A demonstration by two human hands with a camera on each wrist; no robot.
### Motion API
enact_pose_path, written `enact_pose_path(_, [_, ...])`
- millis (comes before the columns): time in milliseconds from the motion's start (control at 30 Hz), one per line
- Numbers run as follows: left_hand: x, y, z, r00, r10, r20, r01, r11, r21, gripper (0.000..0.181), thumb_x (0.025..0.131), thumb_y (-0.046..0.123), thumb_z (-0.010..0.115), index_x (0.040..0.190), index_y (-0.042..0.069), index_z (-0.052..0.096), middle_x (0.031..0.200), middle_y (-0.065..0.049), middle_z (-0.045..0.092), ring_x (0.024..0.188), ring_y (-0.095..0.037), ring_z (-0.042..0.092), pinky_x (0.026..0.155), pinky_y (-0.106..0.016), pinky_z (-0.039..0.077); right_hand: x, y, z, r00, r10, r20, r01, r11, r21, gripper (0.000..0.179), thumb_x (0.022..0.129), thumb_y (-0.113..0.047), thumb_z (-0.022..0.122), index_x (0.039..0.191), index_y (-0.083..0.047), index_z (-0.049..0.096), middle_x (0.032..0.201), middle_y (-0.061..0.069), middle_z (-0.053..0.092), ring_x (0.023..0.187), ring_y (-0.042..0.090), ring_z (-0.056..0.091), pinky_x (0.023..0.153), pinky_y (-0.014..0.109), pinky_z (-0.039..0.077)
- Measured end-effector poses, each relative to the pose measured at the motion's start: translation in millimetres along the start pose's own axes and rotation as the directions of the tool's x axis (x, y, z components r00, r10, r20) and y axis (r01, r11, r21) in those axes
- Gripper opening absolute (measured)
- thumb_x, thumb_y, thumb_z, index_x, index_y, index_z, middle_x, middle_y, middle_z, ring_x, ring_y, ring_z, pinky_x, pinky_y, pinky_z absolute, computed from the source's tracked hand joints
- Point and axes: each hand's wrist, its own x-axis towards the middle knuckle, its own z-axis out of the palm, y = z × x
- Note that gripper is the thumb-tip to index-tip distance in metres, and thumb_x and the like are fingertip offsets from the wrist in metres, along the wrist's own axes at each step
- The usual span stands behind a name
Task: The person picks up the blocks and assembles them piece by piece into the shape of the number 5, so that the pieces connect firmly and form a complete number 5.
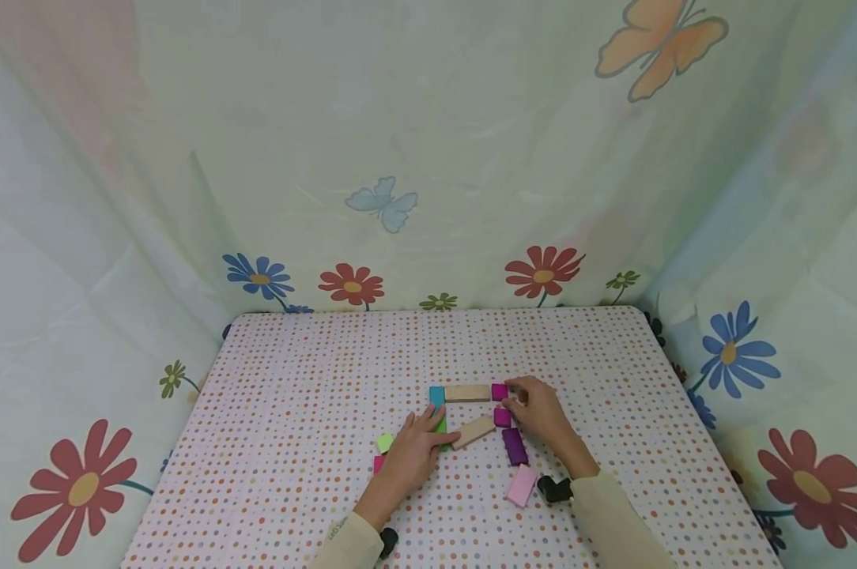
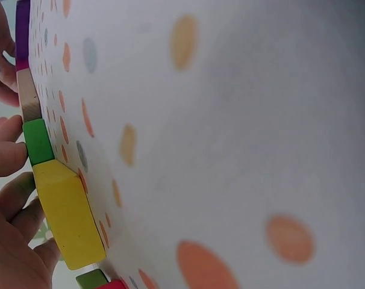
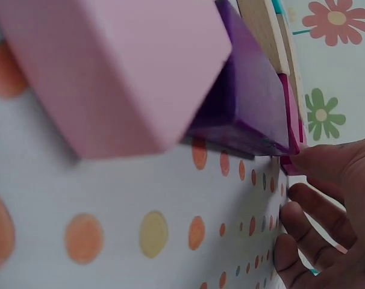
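Wooden blocks form an outline on the table. My left hand (image 1: pixel 413 454) lies over its left side, fingers spread, touching the green block (image 2: pixel 39 141); a yellow block (image 2: pixel 71 214) lies under that hand. A forefinger tip meets the slanted natural wood block (image 1: pixel 473 432). At the right, my right hand (image 1: pixel 542 415) reaches two magenta cubes; its forefinger is at the upper magenta cube (image 1: pixel 499 392) and its thumb by the lower magenta cube (image 1: pixel 503 417). Below these sit a purple block (image 1: pixel 515 446) and a pink block (image 1: pixel 521 485). A blue block (image 1: pixel 437 395) and another natural wood block (image 1: pixel 467 393) form the top.
A lime block (image 1: pixel 385 442) and a pinkish-red block (image 1: pixel 379 464) show left of the left hand, partly covered. The dotted table (image 1: pixel 293 379) stands against a flowered curtain (image 1: pixel 457 118). Black wrist devices (image 1: pixel 554 489) sit by both sleeves.
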Motion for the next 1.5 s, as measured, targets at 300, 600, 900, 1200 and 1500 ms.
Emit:
enact_pose_path(300, [1.0, -1.6, 0.5, 1.000, -0.012, 0.008, 0.012, 1.000, -0.014, 0.040, 0.103, 0.005, 0.065, 0.134, 0.029, 0.075, 0.166, -0.010, 0.048, 0.157, -0.033, 0.042, 0.125, -0.060, 0.038, 3.8, 1.1, -0.6, 0.999, -0.006, 0.038, 0.005, 1.000, 0.030, 0.037, 0.095, -0.012, 0.077, 0.129, 0.001, 0.071, 0.106, 0.014, 0.071, 0.085, 0.019, 0.058, 0.071, 0.031, 0.045])
enact_pose_path(600, [1.6, -3.1, 1.7, 1.000, -0.015, 0.016, 0.016, 1.000, -0.020, 0.042, 0.103, 0.005, 0.064, 0.135, 0.030, 0.073, 0.167, -0.010, 0.046, 0.158, -0.033, 0.041, 0.125, -0.060, 0.037, 4.4, -0.5, 1.0, 0.999, 0.003, 0.041, -0.005, 0.999, 0.046, 0.036, 0.096, -0.009, 0.076, 0.129, 0.002, 0.071, 0.116, 0.018, 0.073, 0.089, 0.020, 0.064, 0.074, 0.033, 0.051])
enact_pose_path(900, [1.3, -4.0, 4.9, 1.000, -0.019, 0.024, 0.020, 0.999, -0.035, 0.041, 0.104, 0.007, 0.063, 0.135, 0.031, 0.073, 0.168, -0.009, 0.045, 0.158, -0.033, 0.040, 0.126, -0.060, 0.035, 1.2, -3.7, 0.3, 0.999, 0.019, 0.039, -0.021, 0.999, 0.049, 0.037, 0.094, -0.007, 0.077, 0.129, 0.002, 0.071, 0.112, 0.017, 0.073, 0.088, 0.019, 0.064, 0.072, 0.031, 0.051])
enact_pose_path(1200, [0.6, -3.4, 4.6, 1.000, -0.017, 0.009, 0.018, 0.999, -0.034, 0.042, 0.103, 0.006, 0.064, 0.135, 0.031, 0.073, 0.167, -0.009, 0.047, 0.158, -0.033, 0.041, 0.126, -0.060, 0.036, 0.4, -4.3, 1.9, 0.999, 0.020, 0.036, -0.022, 0.999, 0.042, 0.036, 0.094, -0.009, 0.077, 0.129, 0.001, 0.071, 0.112, 0.016, 0.073, 0.088, 0.020, 0.063, 0.072, 0.031, 0.050])
enact_pose_path(1500, [0.5, -3.2, 3.5, 0.999, -0.032, 0.022, 0.033, 0.998, -0.048, 0.040, 0.104, 0.008, 0.064, 0.135, 0.031, 0.073, 0.167, -0.008, 0.046, 0.158, -0.032, 0.040, 0.126, -0.060, 0.035, 0.2, -4.1, 4.4, 1.000, 0.011, 0.022, -0.012, 0.999, 0.039, 0.040, 0.095, -0.011, 0.077, 0.132, 0.002, 0.069, 0.119, 0.019, 0.073, 0.090, 0.020, 0.066, 0.073, 0.031, 0.052])
